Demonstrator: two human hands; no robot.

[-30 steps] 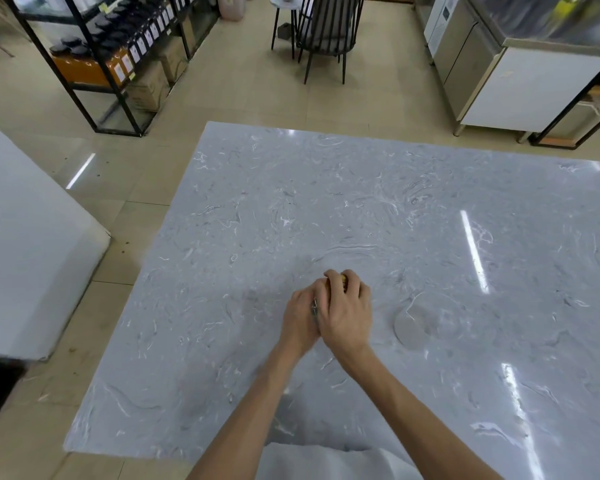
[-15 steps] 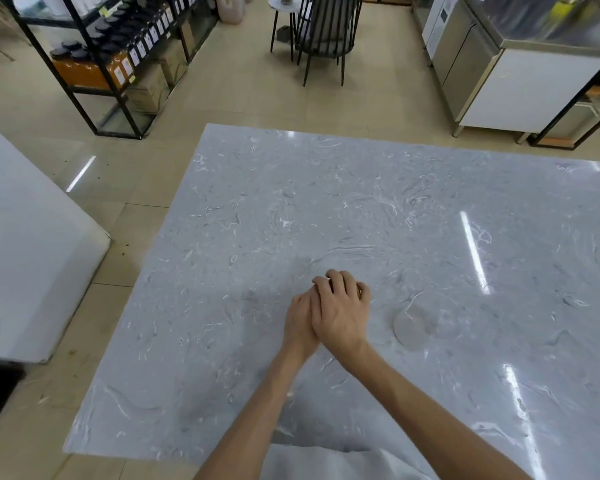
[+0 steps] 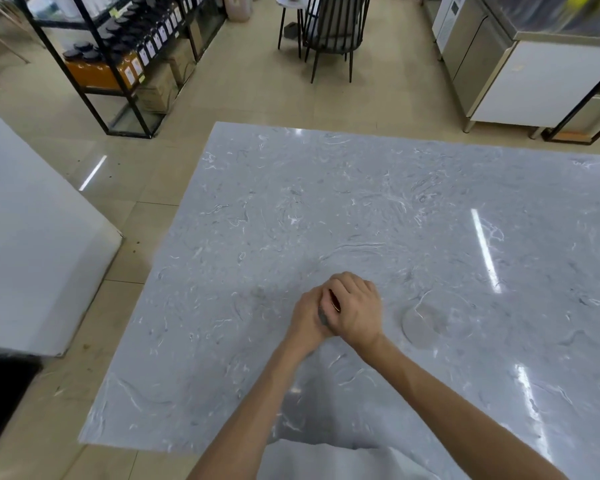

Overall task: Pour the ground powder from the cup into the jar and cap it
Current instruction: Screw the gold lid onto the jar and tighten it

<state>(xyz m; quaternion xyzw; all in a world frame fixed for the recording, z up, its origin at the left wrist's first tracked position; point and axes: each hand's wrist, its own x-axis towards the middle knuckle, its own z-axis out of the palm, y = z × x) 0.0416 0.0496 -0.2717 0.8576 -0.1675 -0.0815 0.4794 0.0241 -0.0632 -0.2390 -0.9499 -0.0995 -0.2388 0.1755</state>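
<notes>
Showing only as a sliver between two closed hands, the jar (image 3: 323,317) is sitting on the grey marbled bench (image 3: 361,202), nearer the bench's near edge than its far edge and roughly midway between the left and right sides. What is peeking out is a small dark grey patch at the gap between the palms, and above it a thin amber-orange strip with a dark rim, which is looking like the cap (image 3: 334,300). The left hand (image 3: 305,315) is wrapping around the jar from the left, its fingers curled shut on it. The right hand (image 3: 355,308) is lying over the top from the right, fingers bent down and closed over the cap, its knuckles facing the camera.

The hands are covering nearly all of the jar: its shape, its height and any powder inside are staying out of sight, and it is hard to tell whether the cap is sitting fully on. Just to the right of the right hand, a clear round cup (image 3: 426,322) is resting on the bench, apart from the hands; it is so transparent that only its faint rim is reading against the marble, and whether anything is in it is not clear. A white garment is being cut off at the bottom edge
</notes>
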